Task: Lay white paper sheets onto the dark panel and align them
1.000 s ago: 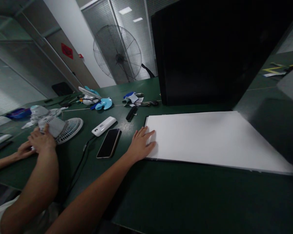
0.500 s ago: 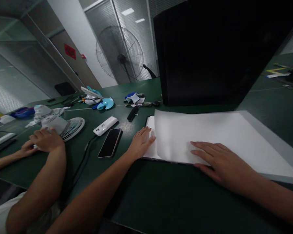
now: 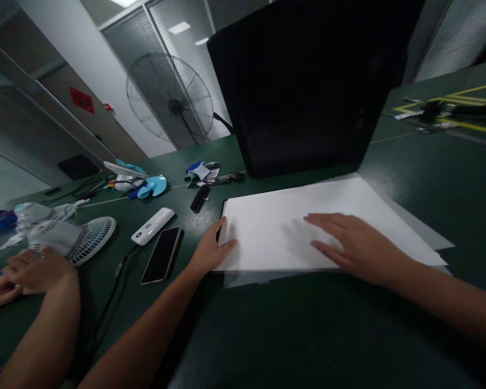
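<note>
A large white paper sheet [image 3: 267,227] lies flat over other sheets on the green table. A paler sheet [image 3: 247,279] sticks out from under its near edge, and more paper shows beyond its right side. A thin dark edge shows beneath the paper at the far left corner. My left hand [image 3: 210,247] rests at the sheet's left edge, thumb on the paper and fingers spread along the side. Over the middle right of the sheet, my right hand [image 3: 348,246] is open with fingers stretched out, casting a shadow; whether it presses the paper I cannot tell.
Left of the paper lie a phone [image 3: 162,255], a white power bank [image 3: 153,226] with a cable and a black stick-like object [image 3: 200,198]. A white fan [image 3: 91,240] sits by another person's hands [image 3: 36,270]. A big black panel [image 3: 308,97] stands behind the paper.
The top sheet's curled left end now lies flat, reaching the left edge. My left hand has shifted from the layer beneath to the sheet's edge. The view has turned right.
</note>
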`<action>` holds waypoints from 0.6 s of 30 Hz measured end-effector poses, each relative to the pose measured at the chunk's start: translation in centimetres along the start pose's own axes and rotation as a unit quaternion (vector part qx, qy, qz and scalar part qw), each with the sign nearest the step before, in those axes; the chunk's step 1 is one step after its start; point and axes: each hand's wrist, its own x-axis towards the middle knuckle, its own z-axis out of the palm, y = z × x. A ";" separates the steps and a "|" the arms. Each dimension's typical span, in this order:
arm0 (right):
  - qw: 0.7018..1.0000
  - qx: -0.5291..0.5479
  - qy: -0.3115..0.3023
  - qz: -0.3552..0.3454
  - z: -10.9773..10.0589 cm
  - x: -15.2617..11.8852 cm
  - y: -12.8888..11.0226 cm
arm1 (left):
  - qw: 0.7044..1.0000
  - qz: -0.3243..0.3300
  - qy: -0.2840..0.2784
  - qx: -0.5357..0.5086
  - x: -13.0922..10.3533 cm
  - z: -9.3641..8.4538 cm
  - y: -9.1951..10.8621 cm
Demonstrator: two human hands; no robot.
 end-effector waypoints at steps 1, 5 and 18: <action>0.997 -0.048 0.020 0.061 -0.4 0.1 1.6 | 1.000 0.003 0.003 0.002 0.1 0.1 0.0; 0.950 -0.166 -0.022 0.263 -2.4 -0.5 7.5 | 1.000 0.025 0.018 0.004 0.4 0.4 -0.4; 0.940 -0.170 -0.103 0.278 -3.9 -1.5 6.1 | 0.998 0.052 -0.008 0.046 0.3 0.5 -0.5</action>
